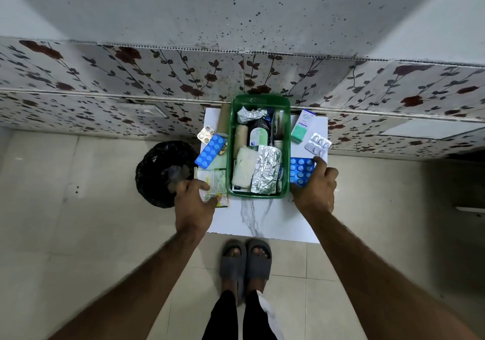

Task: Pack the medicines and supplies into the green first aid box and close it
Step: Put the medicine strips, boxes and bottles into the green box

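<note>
**On the desk: box open, both hands at its near corners**

Between the two hands sits the green box (260, 101), lid off, already holding foil strips, a gauze pad, a dark bottle and a bandage roll.

Left hand (193, 203): fingers curled onto a yellow-green sachet (215, 179) lying at the box's near-left corner; thumb on top, grasping its edge.

Right hand (316, 187): fingers closed on a blue blister (301, 169) just right of the box; forefinger extended along its far edge.

Beyond the right hand: silver blister (318, 144), then a white-green carton (302, 126).

Beyond the left hand: second blue strip (210, 151), a round-pill strip (206, 133), a cardboard tube (224, 117) against the box wall.

Left of the left hand, on the floor: black bin (164, 173).
</note>
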